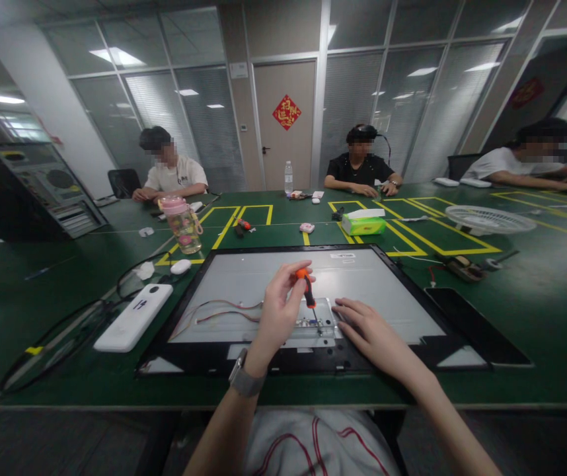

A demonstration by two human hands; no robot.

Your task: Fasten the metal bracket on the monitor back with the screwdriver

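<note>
A flat display panel (392, 291) with a pale grey back and a black border lies on the green table before me. My left hand (281, 301) is closed round an orange-and-black screwdriver (308, 289). The screwdriver stands nearly upright, its tip down at a small circuit board (308, 323) near the panel's lower middle. Thin coloured wires (224, 307) run left from there across the panel. Flat beside the board on its right, my right hand (370, 327) rests with fingers stretched out and nothing in them. Whether the tip sits in a screw is too small to tell.
A white power bank-like block (135, 317) and black cables (60, 330) lie left of the panel, a pink-lidded bottle (182, 225) behind them. To the right are a black phone-like slab (476, 324) and a white fan grille (486, 219). A green tissue pack (364, 225) stands beyond; people sit opposite.
</note>
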